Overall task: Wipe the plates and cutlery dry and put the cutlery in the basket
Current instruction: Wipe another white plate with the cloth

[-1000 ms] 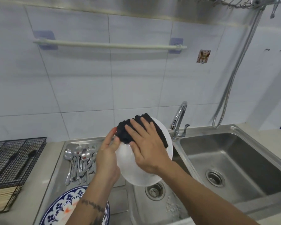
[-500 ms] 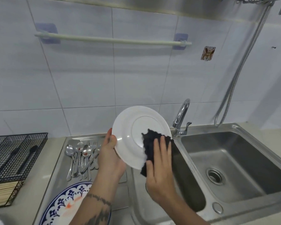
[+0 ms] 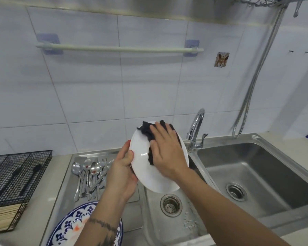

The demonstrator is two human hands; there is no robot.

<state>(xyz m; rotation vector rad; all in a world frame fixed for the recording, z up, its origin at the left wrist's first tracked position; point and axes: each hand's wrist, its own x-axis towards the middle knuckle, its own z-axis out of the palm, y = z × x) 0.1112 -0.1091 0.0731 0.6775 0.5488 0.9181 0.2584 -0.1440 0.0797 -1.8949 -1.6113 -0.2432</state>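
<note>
Plate-drying step. Left hand (image 3: 122,172) gripped plate (image 3: 150,176) rim; right hand (image 3: 167,150), fingers flat, pressed cloth (image 3: 146,130) on it. Next likely: set plate down, take cutlery (image 3: 89,174).

White plate (image 3: 146,167): glazed ceramic by the look, smooth, glossy. Cloth (image 3: 150,132) on it: dark, coarse, matt, ragged-edged fabric. Spoons and forks (image 3: 89,176): polished metal, bright reflections. Sink (image 3: 252,174) and drainboard (image 3: 68,192): brushed steel, satin sheen; water droplets near the left drain. Tap (image 3: 196,130): mirror chrome. Basket (image 3: 16,176): thin black wire mesh, matt coating. Patterned plate (image 3: 69,226): glossy glaze, blue on white. Wall tiles (image 3: 89,96): smooth, faintly shiny. Surface (image 3: 53,185): pale, smooth, stone-like. Hose (image 3: 256,77): ribbed metal.
</note>
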